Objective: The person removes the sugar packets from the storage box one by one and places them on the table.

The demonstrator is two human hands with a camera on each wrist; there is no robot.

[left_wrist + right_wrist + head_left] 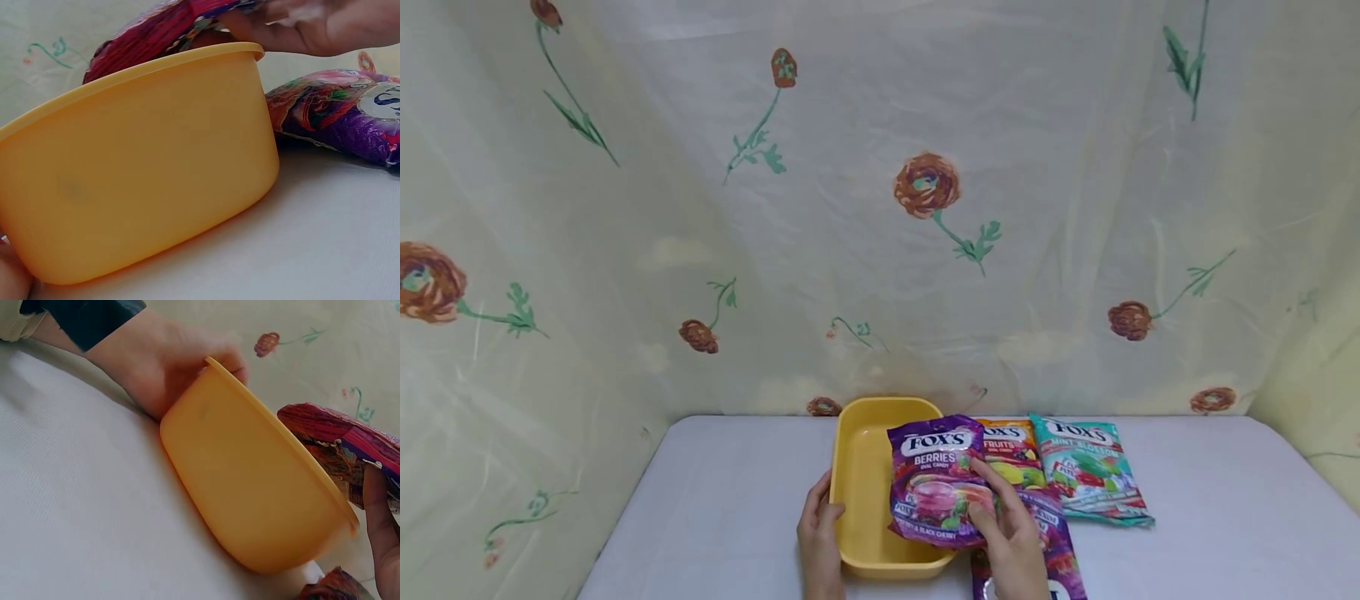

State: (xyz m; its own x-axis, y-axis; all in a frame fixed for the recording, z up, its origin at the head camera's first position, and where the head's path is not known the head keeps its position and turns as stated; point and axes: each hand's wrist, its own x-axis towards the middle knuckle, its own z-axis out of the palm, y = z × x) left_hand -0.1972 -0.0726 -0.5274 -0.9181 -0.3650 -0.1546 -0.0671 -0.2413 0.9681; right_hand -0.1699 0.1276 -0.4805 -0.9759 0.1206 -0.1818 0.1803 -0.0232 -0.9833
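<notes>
In the head view my right hand (pixel 1017 542) grips a purple bag of Fox's Berries candy (pixel 934 467) by its right side. The bag hangs over the right part of a yellow plastic tub (pixel 863 500), and its underside shows above the rim in the left wrist view. My left hand (pixel 820 533) holds the tub's left wall, thumb over the rim. From the right wrist view, that same left hand (pixel 169 369) wraps round the tub's end, while fingers (pixel 377 500) of my right hand support the bag (pixel 344 444).
Right of the tub lie an orange Fox's Fruits bag (pixel 1017 454), a teal mint candy bag (pixel 1090 471) and another purple candy bag (pixel 1063 554), partly behind my right hand. A flowered curtain (pixel 850 250) hangs behind the white table (pixel 715 517).
</notes>
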